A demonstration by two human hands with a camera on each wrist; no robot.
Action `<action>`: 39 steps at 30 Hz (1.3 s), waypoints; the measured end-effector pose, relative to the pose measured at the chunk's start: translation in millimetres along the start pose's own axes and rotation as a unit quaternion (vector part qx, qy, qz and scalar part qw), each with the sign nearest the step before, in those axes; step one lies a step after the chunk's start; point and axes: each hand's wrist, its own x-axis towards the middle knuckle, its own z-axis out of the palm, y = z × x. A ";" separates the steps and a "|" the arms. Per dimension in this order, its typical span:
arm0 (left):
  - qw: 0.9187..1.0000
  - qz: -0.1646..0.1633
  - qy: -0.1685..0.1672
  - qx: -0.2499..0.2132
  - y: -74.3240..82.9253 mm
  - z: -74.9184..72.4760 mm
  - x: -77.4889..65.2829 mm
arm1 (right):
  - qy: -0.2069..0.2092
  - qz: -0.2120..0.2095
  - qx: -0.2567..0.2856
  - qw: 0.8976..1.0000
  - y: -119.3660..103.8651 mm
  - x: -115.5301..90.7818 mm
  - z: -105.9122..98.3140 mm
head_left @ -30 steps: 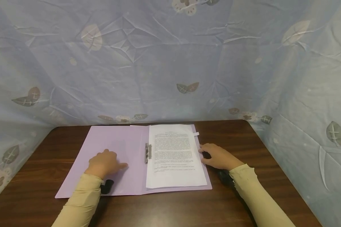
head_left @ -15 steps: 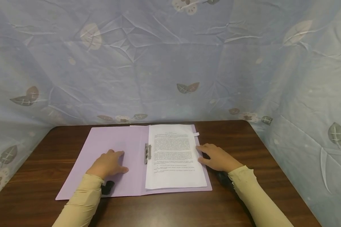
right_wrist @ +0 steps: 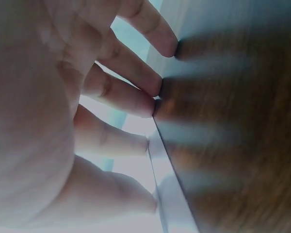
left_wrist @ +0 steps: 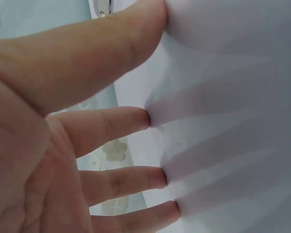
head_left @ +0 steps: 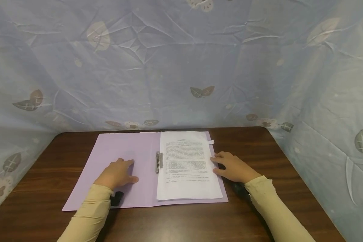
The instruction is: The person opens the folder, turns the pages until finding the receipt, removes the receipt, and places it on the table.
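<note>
A lilac folder (head_left: 118,144) lies open on the table, a stack of printed sheets (head_left: 187,190) on its right half. Beside the stack's left edge, a metal clip (head_left: 158,162) sits near the fold. My left hand (head_left: 116,174) rests on the left cover, fingers spread; its fingertips (left_wrist: 157,177) touch the cover in the left wrist view. At the stack's right edge, my right hand (head_left: 234,167) lies with relaxed fingers. In the right wrist view, its thumb (right_wrist: 131,194) and index finger touch the paper's edge, while the other fingertips (right_wrist: 167,46) reach the dark tabletop.
The brown wooden table (head_left: 181,222) extends around the folder. A small white tab (head_left: 211,142) sticks out at the folder's upper right. Patterned blue-grey cloth (head_left: 169,84) hangs behind and along both sides. A black strap piece (head_left: 116,199) shows at the left wrist.
My left hand has spread its fingers, the index finger now stretched out toward the fold. The right hand has shifted slightly left onto the paper's edge. Folder and sheets stay in place.
</note>
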 end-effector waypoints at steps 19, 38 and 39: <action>0.997 0.075 -0.003 -0.006 37.7 14.2 -8.8 | 0.047 0.065 -0.031 0.996 16.1 -10.2 -26.7; 1.000 0.015 0.015 -0.022 -1.5 1.1 -5.1 | -0.018 0.034 0.004 0.999 8.2 -5.5 -15.3; 1.000 0.010 0.011 -0.025 -2.0 0.7 -5.0 | -0.019 0.035 0.004 0.999 8.3 -5.5 -14.7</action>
